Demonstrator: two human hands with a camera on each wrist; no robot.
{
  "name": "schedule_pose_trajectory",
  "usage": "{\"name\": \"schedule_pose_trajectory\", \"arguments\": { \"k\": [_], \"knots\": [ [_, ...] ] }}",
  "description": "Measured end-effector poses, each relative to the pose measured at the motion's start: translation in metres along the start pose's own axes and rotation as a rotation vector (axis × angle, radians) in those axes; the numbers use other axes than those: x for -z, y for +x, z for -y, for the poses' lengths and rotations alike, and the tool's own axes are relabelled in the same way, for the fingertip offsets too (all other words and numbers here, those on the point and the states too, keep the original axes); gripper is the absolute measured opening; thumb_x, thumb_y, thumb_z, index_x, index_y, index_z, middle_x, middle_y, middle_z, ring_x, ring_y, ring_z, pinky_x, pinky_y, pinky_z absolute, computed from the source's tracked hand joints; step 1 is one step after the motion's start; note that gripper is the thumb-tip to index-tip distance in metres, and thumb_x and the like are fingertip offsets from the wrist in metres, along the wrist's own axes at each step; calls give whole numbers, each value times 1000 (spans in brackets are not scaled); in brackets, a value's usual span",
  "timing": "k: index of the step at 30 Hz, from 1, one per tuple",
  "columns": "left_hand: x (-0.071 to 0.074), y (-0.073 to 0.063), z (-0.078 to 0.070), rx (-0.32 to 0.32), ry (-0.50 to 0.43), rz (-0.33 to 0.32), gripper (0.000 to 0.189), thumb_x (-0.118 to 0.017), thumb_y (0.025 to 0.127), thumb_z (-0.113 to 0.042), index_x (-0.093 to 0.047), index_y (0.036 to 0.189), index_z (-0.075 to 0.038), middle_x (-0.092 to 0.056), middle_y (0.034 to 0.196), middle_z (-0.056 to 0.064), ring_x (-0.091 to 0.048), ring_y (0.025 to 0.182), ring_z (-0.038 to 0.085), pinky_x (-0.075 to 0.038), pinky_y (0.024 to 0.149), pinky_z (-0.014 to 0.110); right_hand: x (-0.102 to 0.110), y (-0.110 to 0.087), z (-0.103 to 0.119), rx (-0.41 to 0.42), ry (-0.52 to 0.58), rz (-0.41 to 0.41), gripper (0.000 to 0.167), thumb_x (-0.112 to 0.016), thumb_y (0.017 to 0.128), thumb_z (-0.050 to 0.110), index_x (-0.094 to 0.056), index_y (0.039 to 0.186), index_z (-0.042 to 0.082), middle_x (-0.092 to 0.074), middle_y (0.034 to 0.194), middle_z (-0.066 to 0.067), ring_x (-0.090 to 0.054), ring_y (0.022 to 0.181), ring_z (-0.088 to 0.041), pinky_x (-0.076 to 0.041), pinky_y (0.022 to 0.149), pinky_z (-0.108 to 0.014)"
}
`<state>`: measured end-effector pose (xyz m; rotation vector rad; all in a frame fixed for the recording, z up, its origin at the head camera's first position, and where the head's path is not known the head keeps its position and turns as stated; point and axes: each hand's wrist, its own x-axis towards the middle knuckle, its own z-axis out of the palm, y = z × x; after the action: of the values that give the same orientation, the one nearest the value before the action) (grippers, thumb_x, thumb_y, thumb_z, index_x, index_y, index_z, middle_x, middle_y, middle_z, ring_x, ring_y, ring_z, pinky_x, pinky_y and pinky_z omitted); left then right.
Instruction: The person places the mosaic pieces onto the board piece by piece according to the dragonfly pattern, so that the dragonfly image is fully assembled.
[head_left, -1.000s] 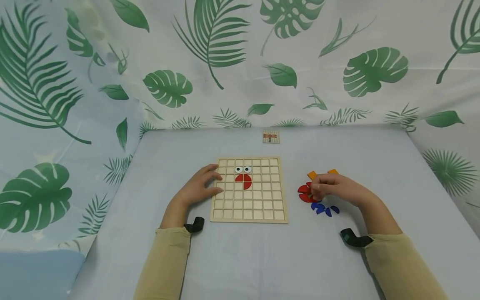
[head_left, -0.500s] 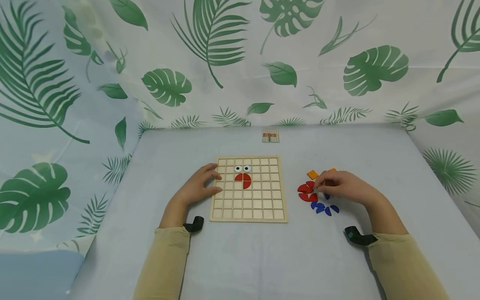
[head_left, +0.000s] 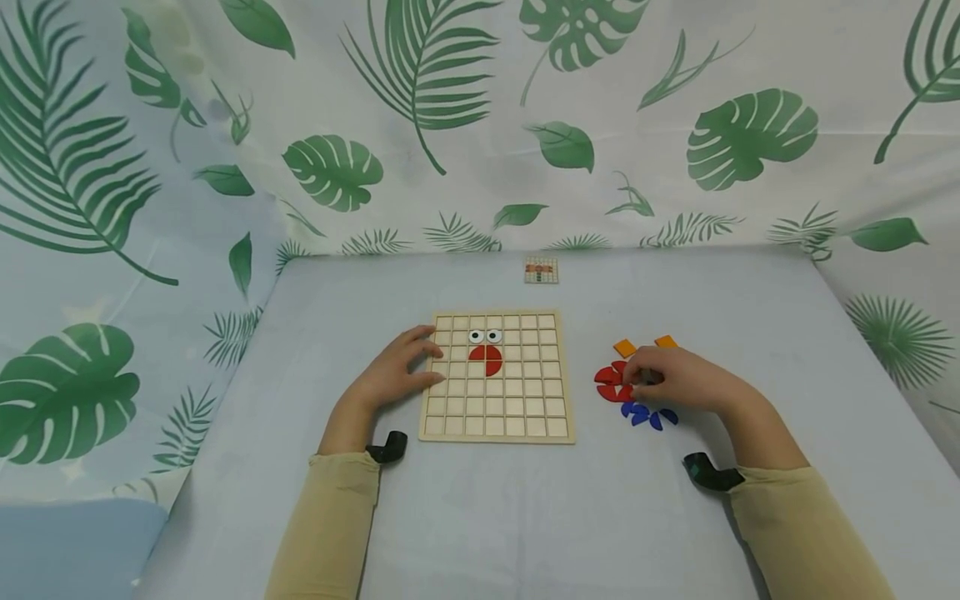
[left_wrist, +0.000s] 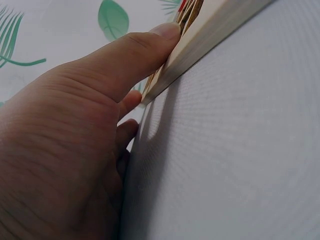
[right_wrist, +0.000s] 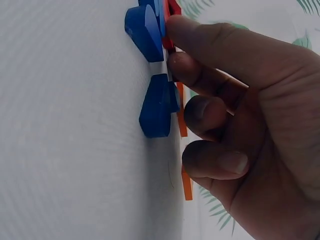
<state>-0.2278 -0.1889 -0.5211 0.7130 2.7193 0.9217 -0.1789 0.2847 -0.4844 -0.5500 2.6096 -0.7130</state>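
A square wooden grid board (head_left: 521, 431) lies at the middle of the table. On it sit two round eye pieces (head_left: 484, 337) and, below them, several red quarter-circle pieces (head_left: 492, 364). My left hand (head_left: 393, 375) rests at the board's left edge, its thumb (left_wrist: 162, 37) on the frame and its fingers loosely spread. To the right, my right hand (head_left: 682, 379) reaches over a cluster of red pieces (head_left: 606, 377). Its thumb and index fingertips touch or nearly touch the red pieces, with a gap between them; whether they pinch one is hidden.
Several blue petal-shaped pieces (head_left: 639, 416) lie just in front of the right hand. Two orange pieces (head_left: 625, 348) are behind it. A small pattern card (head_left: 542, 270) lies at the back of the table, before a leaf-printed cloth wall (head_left: 465, 183).
My right hand shifted slightly right, then back left over the red pieces, its thumb and index fingertips now spread apart. The left hand stays at the board's edge.
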Motion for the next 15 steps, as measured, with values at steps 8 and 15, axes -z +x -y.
{"name": "schedule_pose_trajectory", "arguments": {
  "k": [8,15],
  "knots": [
    [0,0,2,6,-2,5,35,-74,88,-39,-61,115,-23,-31,160,3,-25,151,29,-26,122,50,1,1,2,-17,-9,13,15,-72,90,21,-66,100,30,-61,99,8,-55,92,-15,-53,77,-26],
    [-1,1,3,4,10,2,33,-75,88,-38,-61,113,-23,-32,160,2,-25,151,29,-26,122,50,3,0,4,-17,-60,-22,17,-71,90,19,-69,105,27,-61,99,7,-55,89,-14,-53,76,-26]
  ]
}}
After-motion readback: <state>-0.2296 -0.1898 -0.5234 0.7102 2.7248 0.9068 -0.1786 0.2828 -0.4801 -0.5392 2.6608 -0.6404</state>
